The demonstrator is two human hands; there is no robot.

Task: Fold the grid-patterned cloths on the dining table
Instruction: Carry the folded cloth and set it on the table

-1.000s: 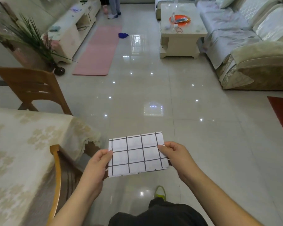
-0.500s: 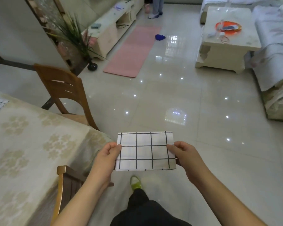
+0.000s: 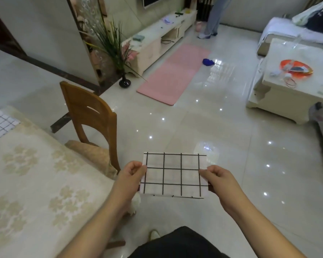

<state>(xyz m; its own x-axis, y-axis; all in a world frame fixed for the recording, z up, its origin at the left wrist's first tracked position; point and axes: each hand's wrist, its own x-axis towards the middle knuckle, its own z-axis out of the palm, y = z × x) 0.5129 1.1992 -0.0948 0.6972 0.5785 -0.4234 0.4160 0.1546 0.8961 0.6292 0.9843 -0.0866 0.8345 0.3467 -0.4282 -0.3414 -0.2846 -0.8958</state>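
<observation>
Reaching forward with both forearms, the person holds a folded grid-patterned cloth [image 3: 173,175] flat in the air above the floor, off the right edge of the dining table [image 3: 35,183]. The left hand [image 3: 128,181] pinches its left edge, thumb on top; the right hand [image 3: 220,183] pinches the right edge. Another grid-patterned cloth [image 3: 2,123] lies on the table, well left of the fingers.

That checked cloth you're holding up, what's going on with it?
A person is folding grid-patterned cloths. The left hand and right hand each pinch a side of a folded cloth, held flat in the air over the floor, beside the dining table. Another grid cloth lies on the table's far end.
</observation>
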